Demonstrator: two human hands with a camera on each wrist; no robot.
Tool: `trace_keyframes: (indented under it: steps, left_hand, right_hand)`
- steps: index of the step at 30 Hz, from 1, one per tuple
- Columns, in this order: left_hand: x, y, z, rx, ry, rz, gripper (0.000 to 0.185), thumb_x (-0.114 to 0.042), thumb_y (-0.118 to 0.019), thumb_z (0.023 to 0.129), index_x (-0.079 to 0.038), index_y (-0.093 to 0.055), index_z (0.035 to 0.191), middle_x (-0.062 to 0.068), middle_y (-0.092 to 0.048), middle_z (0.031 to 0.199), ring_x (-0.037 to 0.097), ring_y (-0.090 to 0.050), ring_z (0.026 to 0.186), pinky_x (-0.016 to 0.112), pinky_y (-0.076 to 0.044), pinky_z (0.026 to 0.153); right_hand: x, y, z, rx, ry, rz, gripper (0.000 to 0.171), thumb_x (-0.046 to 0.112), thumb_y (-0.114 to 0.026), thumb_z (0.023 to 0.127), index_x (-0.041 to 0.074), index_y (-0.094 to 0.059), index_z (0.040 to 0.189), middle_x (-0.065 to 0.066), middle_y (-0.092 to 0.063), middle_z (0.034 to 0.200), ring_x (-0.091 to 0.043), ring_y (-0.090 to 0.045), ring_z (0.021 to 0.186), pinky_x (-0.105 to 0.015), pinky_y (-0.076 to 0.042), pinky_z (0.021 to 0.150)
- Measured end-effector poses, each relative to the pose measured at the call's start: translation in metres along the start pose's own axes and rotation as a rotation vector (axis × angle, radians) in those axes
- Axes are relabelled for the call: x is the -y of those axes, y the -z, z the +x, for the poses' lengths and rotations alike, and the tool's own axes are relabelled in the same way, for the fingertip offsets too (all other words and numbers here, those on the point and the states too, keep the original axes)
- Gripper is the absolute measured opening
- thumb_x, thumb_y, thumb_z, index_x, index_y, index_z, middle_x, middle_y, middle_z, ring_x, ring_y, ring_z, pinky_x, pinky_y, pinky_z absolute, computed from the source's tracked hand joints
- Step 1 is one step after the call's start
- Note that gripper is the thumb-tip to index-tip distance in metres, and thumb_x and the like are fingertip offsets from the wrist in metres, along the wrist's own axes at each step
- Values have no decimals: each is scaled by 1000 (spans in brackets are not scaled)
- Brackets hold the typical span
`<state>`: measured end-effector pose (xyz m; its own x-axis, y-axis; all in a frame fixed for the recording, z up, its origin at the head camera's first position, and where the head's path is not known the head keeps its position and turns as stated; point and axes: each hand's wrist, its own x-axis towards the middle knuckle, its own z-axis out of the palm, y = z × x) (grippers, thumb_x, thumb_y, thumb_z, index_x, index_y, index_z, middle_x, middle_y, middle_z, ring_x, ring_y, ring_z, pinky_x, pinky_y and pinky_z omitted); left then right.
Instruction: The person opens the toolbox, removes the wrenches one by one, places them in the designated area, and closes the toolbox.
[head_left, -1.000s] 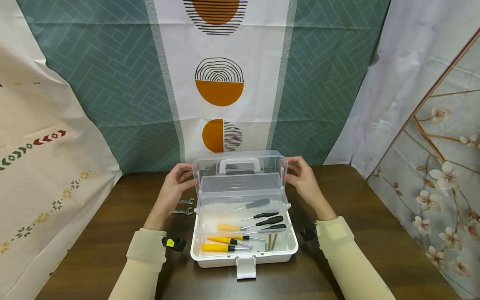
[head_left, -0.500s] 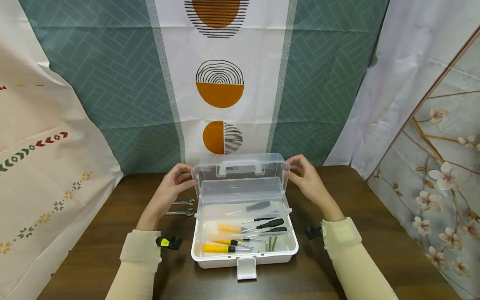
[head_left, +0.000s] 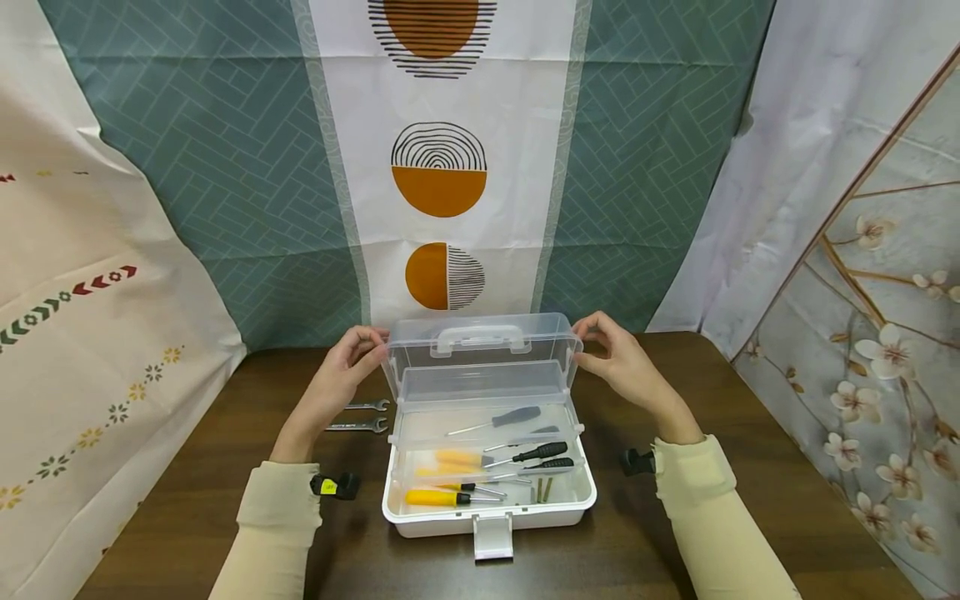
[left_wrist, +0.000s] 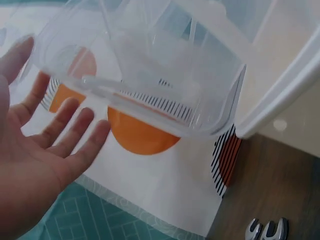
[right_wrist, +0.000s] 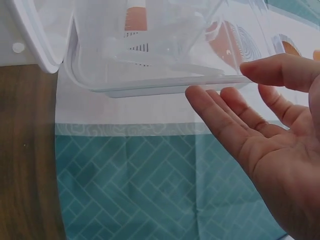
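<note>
A white toolbox (head_left: pixel 431 527) stands on the table with its clear plastic lid (head_left: pixel 408 335) raised. My left hand (head_left: pixel 337 375) pinches the lid's left edge between thumb and fingers. At the opposite edge, my right hand (head_left: pixel 622 371) holds the lid the same way; the right wrist view shows the thumb (right_wrist: pixel 280 70) on the rim and fingertips just beneath it. Clear inner trays (head_left: pixel 483 383) step down below the lid. Through them show black-handled screwdrivers (head_left: pixel 543 451) and yellow-handled screwdrivers (head_left: pixel 431 497), some blurred by the plastic.
Two open-end wrenches (head_left: pixel 363 425) lie left of the toolbox, partly behind the left forearm. The front latch (head_left: pixel 492 540) hangs down over the table (head_left: pixel 405 571). Patterned cloth (head_left: pixel 262 167) hangs behind the table and on both sides.
The lid has tipped forward and down, both hands holding its sides. The inner trays have sunk forward with it, covering more of the yellow screwdrivers.
</note>
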<state>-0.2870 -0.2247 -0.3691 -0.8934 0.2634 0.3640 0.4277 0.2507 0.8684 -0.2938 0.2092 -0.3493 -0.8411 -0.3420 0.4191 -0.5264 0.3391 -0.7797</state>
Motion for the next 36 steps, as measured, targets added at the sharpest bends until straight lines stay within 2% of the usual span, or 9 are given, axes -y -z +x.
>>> trace_keyframes:
  steps: [3, 5, 8, 10, 13, 19, 24, 29, 36]
  left_hand:
    - [-5, -7, 1, -53, -78, 3, 24, -13, -56, 109, 3, -51, 126, 16, -49, 148, 14, -50, 128, 15, -42, 104]
    - [-11, -12, 1, -76, -145, 30, 24, -9, -56, 108, 3, -54, 128, 16, -49, 147, 18, -50, 129, 22, -42, 108]
    - [-19, -17, 1, -100, -214, 99, 25, -8, -59, 106, -1, -60, 130, 13, -51, 145, 23, -48, 133, 40, -39, 116]
    - [-23, -19, 2, -98, -236, 152, 26, -9, -61, 105, -4, -64, 130, 10, -52, 145, 24, -46, 136, 52, -33, 118]
    - [-31, -20, 5, -59, -242, 199, 27, -12, -62, 105, -7, -66, 131, 6, -53, 146, 25, -44, 139, 61, -30, 118]
    - [-45, -20, 16, 59, -268, 296, 30, -21, -63, 106, -11, -68, 133, 5, -53, 149, 26, -44, 142, 61, -34, 117]
    - [-50, -25, 22, 116, -307, 322, 28, -17, -66, 104, -12, -70, 131, 6, -55, 148, 25, -47, 140, 57, -39, 113]
    - [-48, -31, 24, 132, -362, 340, 27, -14, -69, 101, -15, -73, 128, 6, -58, 147, 24, -50, 138, 53, -43, 111]
    - [-41, -38, 20, 122, -467, 381, 31, -9, -75, 96, -17, -75, 126, 3, -60, 145, 27, -47, 143, 56, -39, 116]
  right_hand:
    - [1, 1, -1, 14, 5, -4, 24, -8, -69, 94, -3, -51, 108, -20, -56, 127, -40, -59, 125, -20, -49, 91]
    - [2, 1, -1, 24, 13, -7, 23, -8, -69, 94, -2, -51, 107, -20, -55, 126, -39, -59, 124, -20, -49, 91]
    - [3, 2, -1, 44, 27, -13, 23, -7, -70, 94, -1, -51, 105, -19, -55, 124, -38, -59, 123, -20, -48, 92]
    - [3, 2, -1, 58, 38, -16, 22, -7, -70, 94, -1, -51, 105, -18, -55, 123, -37, -58, 122, -19, -47, 92]
    - [3, 3, -2, 68, 49, -30, 22, -7, -70, 94, 0, -52, 105, -17, -55, 121, -34, -58, 122, -18, -47, 92]
    - [5, 7, -5, 83, 72, -53, 23, -10, -70, 93, 0, -53, 103, -16, -56, 118, -32, -59, 117, -18, -49, 92]
    - [7, 9, -6, 106, 76, -60, 25, -14, -70, 91, 1, -53, 102, -15, -56, 117, -32, -60, 116, -19, -51, 90]
    - [9, 10, -7, 120, 66, -55, 24, -13, -69, 92, 2, -53, 101, -16, -56, 119, -33, -61, 118, -20, -52, 91]
    - [9, 12, -8, 118, 69, -87, 25, -10, -71, 92, 5, -53, 101, -11, -57, 117, -29, -62, 117, -22, -53, 89]
